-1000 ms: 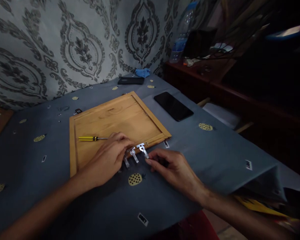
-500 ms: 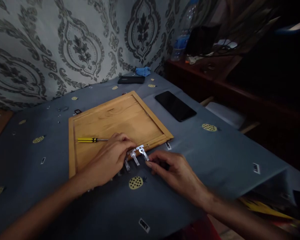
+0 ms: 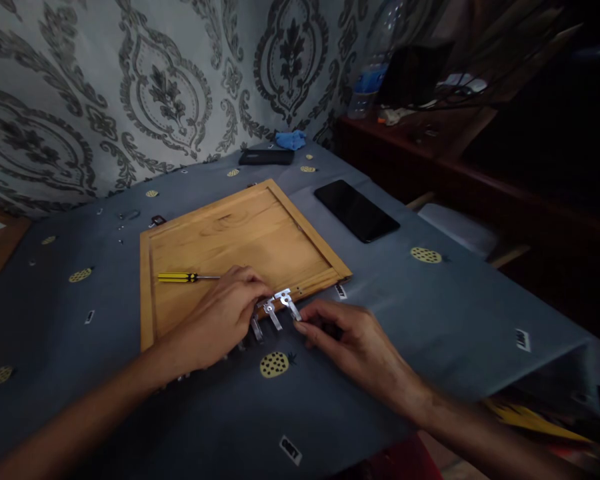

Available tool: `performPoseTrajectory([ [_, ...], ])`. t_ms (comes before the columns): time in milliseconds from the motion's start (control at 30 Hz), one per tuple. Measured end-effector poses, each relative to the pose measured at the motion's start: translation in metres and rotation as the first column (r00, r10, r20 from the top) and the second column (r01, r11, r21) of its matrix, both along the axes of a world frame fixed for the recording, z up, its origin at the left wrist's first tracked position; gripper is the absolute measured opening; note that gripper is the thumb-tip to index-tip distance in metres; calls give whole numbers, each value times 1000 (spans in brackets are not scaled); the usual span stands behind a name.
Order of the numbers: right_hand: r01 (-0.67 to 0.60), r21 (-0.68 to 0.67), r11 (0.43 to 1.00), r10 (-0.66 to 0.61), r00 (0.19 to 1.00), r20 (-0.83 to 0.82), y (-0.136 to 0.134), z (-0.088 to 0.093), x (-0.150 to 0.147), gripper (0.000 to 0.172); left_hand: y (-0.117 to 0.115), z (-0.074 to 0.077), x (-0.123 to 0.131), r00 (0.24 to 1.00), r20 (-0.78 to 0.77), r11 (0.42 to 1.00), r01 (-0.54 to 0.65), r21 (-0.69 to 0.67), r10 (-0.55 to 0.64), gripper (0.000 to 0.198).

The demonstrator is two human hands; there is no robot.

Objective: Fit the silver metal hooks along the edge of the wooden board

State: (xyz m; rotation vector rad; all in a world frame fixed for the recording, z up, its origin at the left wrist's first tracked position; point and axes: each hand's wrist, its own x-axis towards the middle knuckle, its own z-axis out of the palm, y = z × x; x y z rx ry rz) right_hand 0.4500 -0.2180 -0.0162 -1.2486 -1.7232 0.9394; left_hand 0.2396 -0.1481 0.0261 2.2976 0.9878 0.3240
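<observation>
A framed wooden board [image 3: 240,233] lies on the cloth-covered table, with several silvery metal hooks [image 3: 271,313] along its near edge. My left hand [image 3: 227,310] rests over that edge, fingers bent and closed on the board; its thumb is hidden. Its fingertips come close to the base of the hooks. At the right end of the row, my right hand [image 3: 353,337] pinches the free tip of a flat metal hook [image 3: 289,305] between thumb and forefinger. A yellow and black screwdriver [image 3: 177,277] lies on the board, its tip beside or behind my left hand.
Right of the board lies a black phone [image 3: 357,210]. A dark case [image 3: 266,157] and a crumpled blue cloth [image 3: 291,139] are near the wall. Small bits [image 3: 121,233] lie at the left. A plastic bottle [image 3: 370,87] stands on the reddish cabinet [image 3: 360,133].
The view has shifted slightly, so everything sits a little further right. Both hands keep the same grip, and the hooks have not visibly moved on the board.
</observation>
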Motion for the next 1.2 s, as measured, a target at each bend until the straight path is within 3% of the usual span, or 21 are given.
performPoseTrajectory([
  [567,-2,-43,999,3,1000,20,0,1,0,18,-1,2,1,1000,-17,1000,-10,12,10,34],
  [833,2,-46,999,-1,1000,25,-1,2,0,19,-4,9,5,1000,-3,1000,-4,13,4,18],
  [1200,-17,-71,997,18,1000,12,0,3,0,17,-10,17,15,993,-116,999,4,53,2,14],
])
